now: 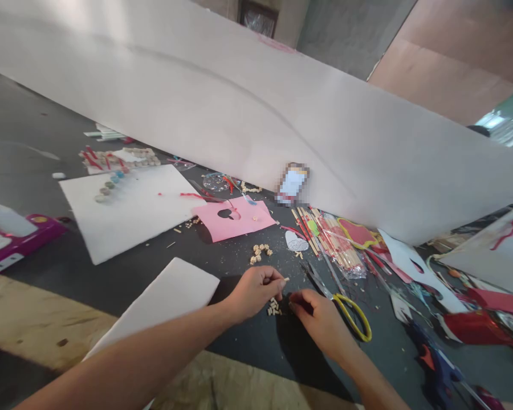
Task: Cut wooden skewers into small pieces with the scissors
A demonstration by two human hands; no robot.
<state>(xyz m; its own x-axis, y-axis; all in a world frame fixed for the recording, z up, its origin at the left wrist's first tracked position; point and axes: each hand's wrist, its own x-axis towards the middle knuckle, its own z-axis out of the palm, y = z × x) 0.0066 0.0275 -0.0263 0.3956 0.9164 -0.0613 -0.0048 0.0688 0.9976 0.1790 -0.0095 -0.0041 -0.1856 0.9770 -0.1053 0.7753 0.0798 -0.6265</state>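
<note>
My left hand [256, 291] pinches a short, pale wooden stick piece [286, 279] between thumb and fingertips. Close by on the right, my right hand [318, 314] has its thumb and forefinger pressed together; whatever they hold is too small to make out. Below and between the hands lies a small heap of short stick pieces [274, 308] on the dark tabletop. Beyond my left hand sit several little clusters of joined pieces [260, 251]. A pair of scissors [340, 300] with yellow handles rests open-bladed just past my right hand.
Pink paper [243, 223], a phone [292, 183] and bundled wooden chopsticks [340, 245] lie farther back. White foam boards [154, 299] are at left, with a purple power strip [29, 242]. A glue gun [438, 356] and red box [474, 327] lie right. A white panel [222, 119] stands behind.
</note>
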